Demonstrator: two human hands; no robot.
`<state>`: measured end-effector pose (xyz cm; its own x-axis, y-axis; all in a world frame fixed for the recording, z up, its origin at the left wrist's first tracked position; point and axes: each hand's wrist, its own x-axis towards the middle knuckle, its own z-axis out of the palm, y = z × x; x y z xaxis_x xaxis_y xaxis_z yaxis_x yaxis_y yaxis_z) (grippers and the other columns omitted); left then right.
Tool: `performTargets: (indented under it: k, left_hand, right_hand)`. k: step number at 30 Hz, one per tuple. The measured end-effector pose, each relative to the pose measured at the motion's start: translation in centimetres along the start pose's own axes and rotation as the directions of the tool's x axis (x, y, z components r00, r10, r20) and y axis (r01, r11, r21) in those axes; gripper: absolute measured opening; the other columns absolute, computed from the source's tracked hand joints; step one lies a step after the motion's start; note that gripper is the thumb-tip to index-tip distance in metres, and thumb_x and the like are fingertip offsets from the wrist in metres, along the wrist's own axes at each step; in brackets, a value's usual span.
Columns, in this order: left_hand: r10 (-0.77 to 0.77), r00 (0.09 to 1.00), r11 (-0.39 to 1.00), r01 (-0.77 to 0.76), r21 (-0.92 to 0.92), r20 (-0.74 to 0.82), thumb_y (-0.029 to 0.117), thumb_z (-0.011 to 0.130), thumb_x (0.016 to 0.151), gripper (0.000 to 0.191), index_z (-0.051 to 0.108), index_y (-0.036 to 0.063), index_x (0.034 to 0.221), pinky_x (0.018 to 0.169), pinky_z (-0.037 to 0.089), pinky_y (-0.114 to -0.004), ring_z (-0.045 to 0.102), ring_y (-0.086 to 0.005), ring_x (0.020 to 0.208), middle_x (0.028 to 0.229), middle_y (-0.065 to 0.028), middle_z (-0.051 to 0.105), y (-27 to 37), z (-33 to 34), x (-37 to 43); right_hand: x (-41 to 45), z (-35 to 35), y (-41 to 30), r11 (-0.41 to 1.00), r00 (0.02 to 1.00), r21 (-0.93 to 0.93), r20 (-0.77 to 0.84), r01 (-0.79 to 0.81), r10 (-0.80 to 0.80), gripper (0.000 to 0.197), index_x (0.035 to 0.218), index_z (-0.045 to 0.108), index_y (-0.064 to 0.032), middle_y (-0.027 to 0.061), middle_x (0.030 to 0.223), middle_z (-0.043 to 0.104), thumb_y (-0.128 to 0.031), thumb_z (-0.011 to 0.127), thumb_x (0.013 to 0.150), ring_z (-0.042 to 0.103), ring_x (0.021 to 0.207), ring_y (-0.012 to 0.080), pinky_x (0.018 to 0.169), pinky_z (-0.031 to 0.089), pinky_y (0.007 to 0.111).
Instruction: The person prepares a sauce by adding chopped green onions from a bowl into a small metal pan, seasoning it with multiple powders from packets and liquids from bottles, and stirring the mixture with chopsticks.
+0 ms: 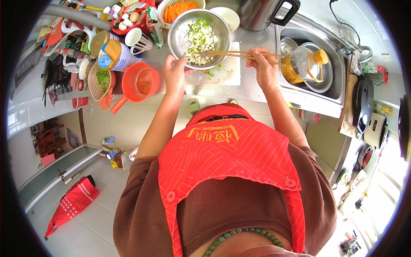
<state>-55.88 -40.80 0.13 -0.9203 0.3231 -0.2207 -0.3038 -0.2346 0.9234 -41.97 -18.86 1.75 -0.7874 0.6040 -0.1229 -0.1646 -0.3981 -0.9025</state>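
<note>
A stainless steel bowl point(175, 40) is tilted towards me over a white cutting board point(236, 72). My left hand point(175, 72) grips its near left rim, thumb on the edge. Chopped green and pale pieces point(200, 37), which look like vegetables, lie in the bowl. My right hand point(265, 66) holds a pair of wooden chopsticks point(234, 53), their tips among the pieces at the bowl's near side. Green scraps point(210, 73) are scattered on the board below the bowl.
Behind the bowl stand a white basket of shredded carrot point(178, 11), a pale bowl point(228, 18) and a metal kettle point(258, 14). A red plastic dipper point(140, 82) is at left. An oil jug point(303, 66) rests in the sink point(337, 86) at right.
</note>
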Motion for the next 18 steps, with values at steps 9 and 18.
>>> performTargets:
  k: [9, 18]
  left_hand:
    - [0.028, 1.0, 0.999, -0.028, 0.018, 0.009, 0.005, 0.055, 0.087, 0.004, 0.051, 0.0053, 0.088, 0.058, 0.057, -0.034, 0.062, -0.0166, 0.074, 0.084, -0.0054, 0.06, 0.4, 0.0, -0.7]
    - [0.043, 0.998, 0.999, -0.042, 0.024, -0.035, 0.006, 0.056, 0.086, 0.011, 0.047, 0.0039, 0.081, 0.057, 0.057, -0.034, 0.062, -0.0184, 0.073, 0.083, -0.0079, 0.057, 0.9, 0.8, -0.7]
  right_hand:
    - [-0.1, -0.2, -1.7, 0.988, 0.997, -0.147, 0.073, 0.05, -0.039, 0.016, 0.094, 0.06, 0.004, 0.0097, 0.078, 0.062, -0.01, 0.057, 0.088, 0.059, 0.064, 0.0138, 0.06, 0.051, 0.025]
    - [-1.2, -0.3, -0.3, 0.968, 1.0, -0.25, -0.017, -0.017, 0.013, 0.016, 0.095, 0.063, 0.0043, 0.0079, 0.077, 0.062, -0.009, 0.059, 0.086, 0.058, 0.064, 0.0121, 0.06, 0.05, 0.023]
